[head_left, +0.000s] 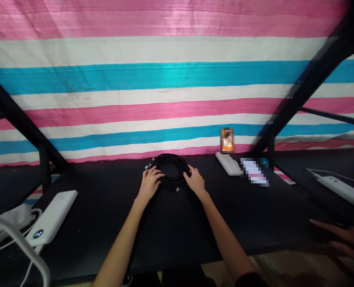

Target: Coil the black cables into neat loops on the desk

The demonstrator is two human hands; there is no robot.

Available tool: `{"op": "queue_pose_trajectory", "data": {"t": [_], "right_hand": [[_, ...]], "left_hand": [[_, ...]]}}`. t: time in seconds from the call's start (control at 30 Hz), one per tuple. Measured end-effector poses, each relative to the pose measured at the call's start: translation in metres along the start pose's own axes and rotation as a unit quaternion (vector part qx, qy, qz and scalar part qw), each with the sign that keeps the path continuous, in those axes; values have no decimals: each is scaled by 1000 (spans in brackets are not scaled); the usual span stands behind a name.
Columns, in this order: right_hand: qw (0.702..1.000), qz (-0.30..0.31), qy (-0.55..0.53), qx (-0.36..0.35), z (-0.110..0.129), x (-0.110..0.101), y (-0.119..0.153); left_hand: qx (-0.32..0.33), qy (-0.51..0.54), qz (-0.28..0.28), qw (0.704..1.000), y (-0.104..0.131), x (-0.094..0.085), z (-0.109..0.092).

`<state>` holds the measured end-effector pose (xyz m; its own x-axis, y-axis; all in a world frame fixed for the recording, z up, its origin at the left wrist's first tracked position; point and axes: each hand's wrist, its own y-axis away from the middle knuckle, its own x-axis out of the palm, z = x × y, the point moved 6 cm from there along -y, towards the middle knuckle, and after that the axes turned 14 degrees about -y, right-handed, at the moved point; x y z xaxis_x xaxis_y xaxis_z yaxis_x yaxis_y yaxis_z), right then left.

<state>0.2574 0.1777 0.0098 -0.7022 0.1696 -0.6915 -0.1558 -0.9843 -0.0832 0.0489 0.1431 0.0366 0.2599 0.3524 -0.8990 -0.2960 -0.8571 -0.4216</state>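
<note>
Both hands out over the black desk (171, 223), set on either side of a coil of black cable (171, 169) lying near the far edge, just in front of the striped cloth (165, 79). Left hand (150, 179) resting on the left rim of the coil, fingers spread and curled lightly over the strands. Right hand (196, 181) pressed against the right rim, fingers likewise bent over it. Neither closed into a fist; more a loose cradling grip than a firm clutch.

Coil lying flat on the desk, roughly round, so no real long axis; open middle facing up. Small pale tags (148, 165) or ends poking out at the left and front; too small to tell which.

Judged from the hold: best kept even on both sides, loops pressed together so none slips out of the bundle, loose ends watched so none snag, coil kept flat rather than tipped.

Elsewhere: a white power bank (53, 217) at the left with white cords (12, 235) beside it, a white flat block (228, 163) right of the coil, a small orange packet (227, 140) standing behind that, another white device (341, 189) at the far right. Another person's hand (341, 235) at the lower right edge, well apart from the coil.
</note>
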Motion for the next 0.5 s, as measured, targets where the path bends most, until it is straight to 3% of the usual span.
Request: {"op": "queue_pose_trajectory", "data": {"t": [0.5], "right_hand": [[1000, 10, 11, 9, 3, 0, 2]], "left_hand": [[9, -14, 3, 1000, 0, 3, 0]]}}
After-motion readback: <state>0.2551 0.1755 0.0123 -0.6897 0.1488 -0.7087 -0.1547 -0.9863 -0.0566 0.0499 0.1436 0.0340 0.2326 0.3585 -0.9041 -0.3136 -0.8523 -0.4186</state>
